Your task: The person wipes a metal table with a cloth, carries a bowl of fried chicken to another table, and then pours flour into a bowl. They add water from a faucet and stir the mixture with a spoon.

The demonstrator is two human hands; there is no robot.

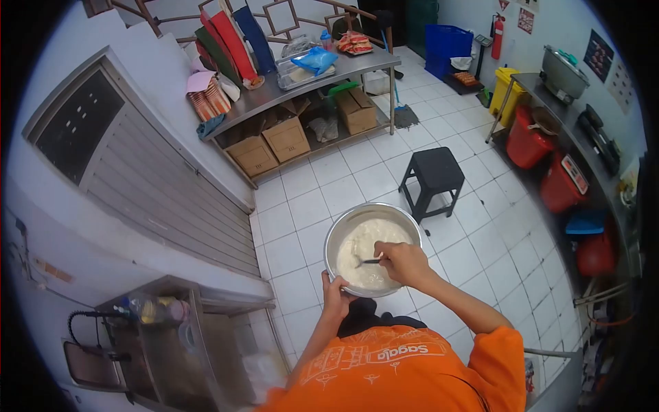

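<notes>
A large round metal bowl (330,255) holds a thick, pale cream-coloured batter (371,244) with a lumpy, swirled surface. My left hand (335,294) grips the bowl's lower left rim, thumb toward the top and fingers around the outside. Above the batter, my right hand (403,264) is closed around a thin, dark-handled utensil (371,261). The utensil's far end points left and reaches the batter; its shape there is too small to make out.
A black plastic stool (438,170) stands on the tiled floor just beyond the bowl. Further back is a steel table (274,96) with cardboard boxes (287,141) beneath. Another steel counter (576,123) runs along the right, red buckets (528,141) under it. A sink (96,364) is at lower left.
</notes>
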